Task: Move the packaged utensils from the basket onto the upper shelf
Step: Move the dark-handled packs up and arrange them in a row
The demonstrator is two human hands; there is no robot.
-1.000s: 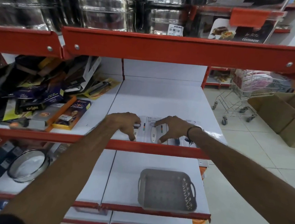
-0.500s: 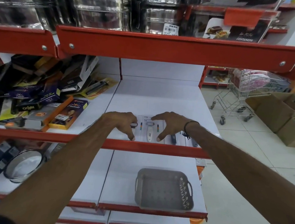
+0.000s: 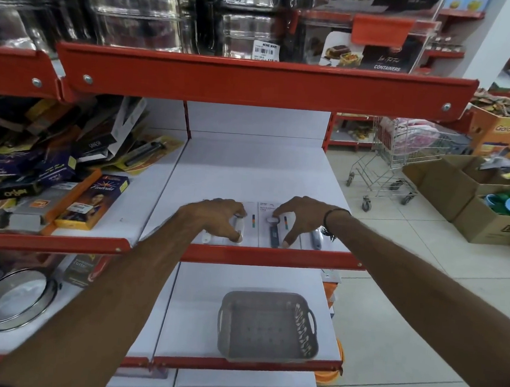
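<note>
White carded packs of utensils (image 3: pixel 271 225) lie flat in a row near the front lip of the white upper shelf with its red edge (image 3: pixel 249 168), and both hands are down on them. Going left to right: the left hand (image 3: pixel 212 217) is arched over the leftmost pack, fingers curled and thumb tip pressed near the shelf's front edge, pinning the card, not lifting it. A second ago it sat a little farther right; it has slid left, and the packs now show a wider stretch of card between the two hands, so the row looks to be getting spread and squared up. The right hand (image 3: pixel 299 219), with a dark band at the wrist, arches over the next packs, forefinger tip on a pale utensil head, thumb down by a dark handle; neither hand grips anything.

Each pack's long axis runs front to back, utensil heads toward the shelf's rear, handles toward the red lip.

Below, the grey perforated plastic basket (image 3: pixel 267 327) sits on the lower shelf with nothing visible inside, so I judge the transfer done and only tidying left.
</note>
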